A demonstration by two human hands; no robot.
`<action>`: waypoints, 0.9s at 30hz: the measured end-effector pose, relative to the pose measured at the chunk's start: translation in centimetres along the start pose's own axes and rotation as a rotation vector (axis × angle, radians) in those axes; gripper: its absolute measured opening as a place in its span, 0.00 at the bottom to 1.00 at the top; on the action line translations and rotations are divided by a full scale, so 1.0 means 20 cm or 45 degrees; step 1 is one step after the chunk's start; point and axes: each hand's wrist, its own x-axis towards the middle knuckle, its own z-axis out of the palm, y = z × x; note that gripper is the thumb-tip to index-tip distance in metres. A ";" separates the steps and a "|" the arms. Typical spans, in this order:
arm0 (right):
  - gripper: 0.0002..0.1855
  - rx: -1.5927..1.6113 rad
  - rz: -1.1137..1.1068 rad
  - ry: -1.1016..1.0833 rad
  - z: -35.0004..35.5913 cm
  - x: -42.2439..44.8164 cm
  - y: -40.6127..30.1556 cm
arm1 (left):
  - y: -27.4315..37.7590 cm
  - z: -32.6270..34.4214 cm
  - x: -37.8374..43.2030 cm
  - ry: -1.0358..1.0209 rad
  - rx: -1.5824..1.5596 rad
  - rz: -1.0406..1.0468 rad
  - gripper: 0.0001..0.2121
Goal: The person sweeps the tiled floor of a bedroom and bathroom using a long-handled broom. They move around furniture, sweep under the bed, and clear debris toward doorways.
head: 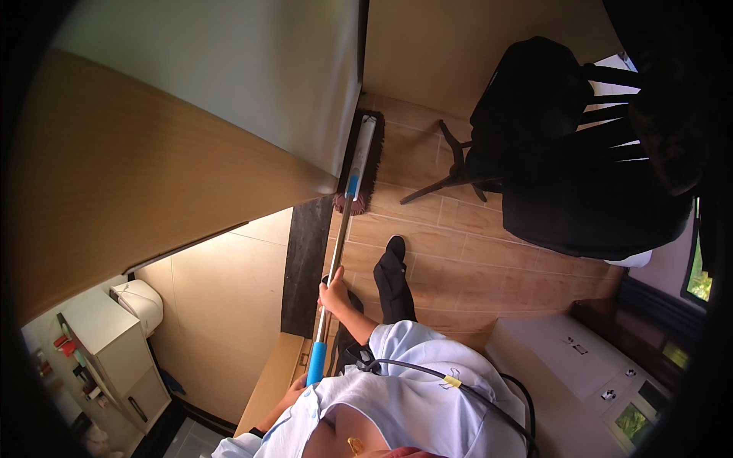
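A flat mop with a dark brown fringed head (376, 166) lies on the wood-look tiled floor, along the foot of a tall pale panel. Its metal pole (339, 240) slants down to a blue grip (316, 363) near my body. My right hand (335, 292) is wrapped around the middle of the pole. Lower down, my left hand (296, 391) holds the pole at the blue grip, partly hidden by my shirt. A black shoe (395, 246) of mine rests on the floor right of the pole.
A black chair (532, 114) with dark legs (452, 177) stands at the upper right. Wooden panel (143, 189) edges rise on the left, beside a dark threshold strip (306, 263). White cabinet (117, 360) at lower left; pale box-like furniture (550, 366) at lower right. A black cable (412, 369) crosses my shirt.
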 end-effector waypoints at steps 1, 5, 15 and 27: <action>0.43 -0.030 0.015 0.035 -0.03 0.04 -0.06 | 0.05 0.02 0.06 -0.028 -0.024 0.014 0.17; 0.39 0.001 -0.012 0.130 -0.18 0.20 -0.30 | 0.38 0.20 0.15 -0.066 -0.243 -0.065 0.14; 0.25 0.234 -0.044 0.027 -0.01 0.20 -0.15 | 0.42 0.10 -0.25 0.055 -0.599 -0.230 0.18; 0.27 0.182 0.114 -0.212 -0.01 -0.12 -0.11 | 0.30 0.07 -0.50 0.316 -0.311 -0.317 0.17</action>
